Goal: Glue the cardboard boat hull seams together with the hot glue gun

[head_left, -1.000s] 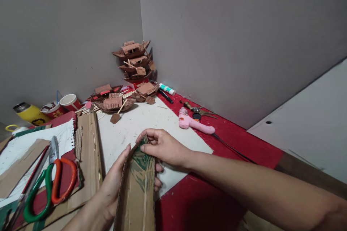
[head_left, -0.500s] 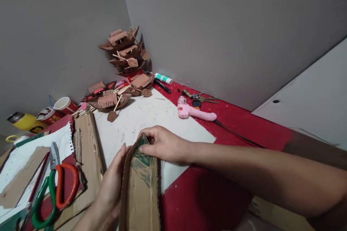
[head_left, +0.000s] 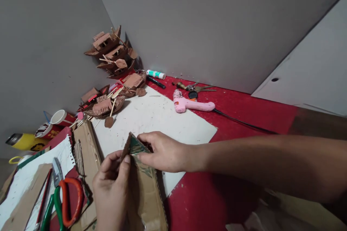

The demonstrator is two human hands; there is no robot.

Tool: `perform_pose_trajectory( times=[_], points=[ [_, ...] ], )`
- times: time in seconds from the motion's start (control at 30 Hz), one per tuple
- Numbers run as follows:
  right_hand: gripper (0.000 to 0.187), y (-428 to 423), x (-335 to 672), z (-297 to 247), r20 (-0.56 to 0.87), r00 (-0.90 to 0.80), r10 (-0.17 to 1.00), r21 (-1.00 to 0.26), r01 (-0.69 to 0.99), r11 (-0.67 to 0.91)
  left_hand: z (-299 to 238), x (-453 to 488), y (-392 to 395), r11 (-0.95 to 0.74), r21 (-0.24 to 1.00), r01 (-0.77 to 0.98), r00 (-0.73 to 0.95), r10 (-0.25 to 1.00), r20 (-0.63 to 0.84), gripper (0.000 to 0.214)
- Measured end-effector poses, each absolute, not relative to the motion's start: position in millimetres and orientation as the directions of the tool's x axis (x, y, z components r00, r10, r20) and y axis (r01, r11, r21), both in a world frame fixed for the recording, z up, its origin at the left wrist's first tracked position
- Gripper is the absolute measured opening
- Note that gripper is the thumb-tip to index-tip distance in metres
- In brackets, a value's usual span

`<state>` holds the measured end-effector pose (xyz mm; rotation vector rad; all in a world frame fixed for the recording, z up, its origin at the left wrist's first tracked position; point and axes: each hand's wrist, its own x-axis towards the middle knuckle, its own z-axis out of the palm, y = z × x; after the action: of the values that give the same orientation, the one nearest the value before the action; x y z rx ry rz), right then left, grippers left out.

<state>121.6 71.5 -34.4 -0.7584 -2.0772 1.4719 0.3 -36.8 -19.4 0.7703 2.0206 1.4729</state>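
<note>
A long cardboard piece (head_left: pixel 148 195) with raised side walls runs up from the bottom edge. Its sides meet in a point at the far end, where green print shows inside. My left hand (head_left: pixel 114 184) pinches the left wall, thumb inside and fingers outside. Near the tip, my right hand (head_left: pixel 164 151) grips the right wall between thumb and fingers. Beneath the far end lies a white sheet (head_left: pixel 159 115) on the red table (head_left: pixel 195 198). Beyond the hands rests a pink glue gun (head_left: pixel 189 104) with a black cord.
Small cardboard boats (head_left: pixel 108 106) with paddles fill the far corner, some stacked. Scissors (head_left: pixel 67 202), cardboard strips (head_left: pixel 88 140) and a notebook sheet (head_left: pixel 59 151) lie at left, near paper cups (head_left: pixel 62 117) and a yellow bottle (head_left: pixel 25 141). A glue stick (head_left: pixel 155 74) and marker (head_left: pixel 156 82) lie by the wall.
My left hand has gone from lying along the outer left wall to pinching it with the thumb inside. The far tip now looks more sharply pointed, and the view has shifted slightly.
</note>
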Motion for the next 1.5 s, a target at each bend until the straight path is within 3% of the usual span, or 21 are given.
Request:
perform_pose_trajectory(
  times=[0.17,0.43,0.63,0.73,0.87,1.0,1.1,1.27,1.5],
  points=[
    [0.008,66.8,124.0,-36.9,0.137,-0.722,0.678,-0.941,0.120,0.317,-21.5,4.4,-40.0,0.256,0.941,0.220,-0.706,0.707,-0.027,0.028],
    [0.012,67.5,130.4,-25.0,0.084,-0.765,0.638,-0.911,0.201,0.360,-16.8,7.9,-45.9,0.317,0.847,0.427,-0.642,0.766,0.037,0.027],
    [0.010,67.0,131.7,-23.8,0.021,-0.791,0.611,-0.930,0.209,0.303,-20.6,10.7,-45.6,0.264,0.860,0.437,-0.641,0.762,0.091,0.028],
    [0.009,68.1,130.2,-21.4,0.011,-0.789,0.614,-0.946,0.192,0.263,-14.5,9.2,-42.0,0.228,0.914,0.335,-0.625,0.780,0.035,0.028],
    [0.008,79.7,127.8,-13.5,0.101,-0.716,0.691,-0.992,-0.017,0.128,4.0,1.0,-34.5,0.099,0.995,-0.010,-0.605,0.792,-0.085,0.043],
    [0.018,97.1,128.9,-0.9,0.267,-0.661,0.701,-0.931,-0.365,0.011,8.7,-7.1,-31.7,0.085,0.930,-0.356,-0.444,0.861,-0.248,0.050],
    [0.027,102.8,130.5,4.2,0.327,-0.695,0.640,-0.882,-0.468,-0.058,1.8,-5.0,-37.5,0.194,0.848,-0.494,-0.236,0.908,-0.345,0.046],
    [0.031,101.6,131.6,1.0,0.282,-0.820,0.497,-0.904,-0.401,-0.148,5.8,6.6,-57.6,0.275,0.830,-0.485,0.094,0.960,-0.263,0.062],
    [0.028,98.9,133.0,-4.0,0.387,-0.874,0.293,-0.909,-0.416,-0.039,20.3,22.6,-65.7,0.325,0.905,-0.276,0.003,0.941,-0.338,0.073]
  ],
)
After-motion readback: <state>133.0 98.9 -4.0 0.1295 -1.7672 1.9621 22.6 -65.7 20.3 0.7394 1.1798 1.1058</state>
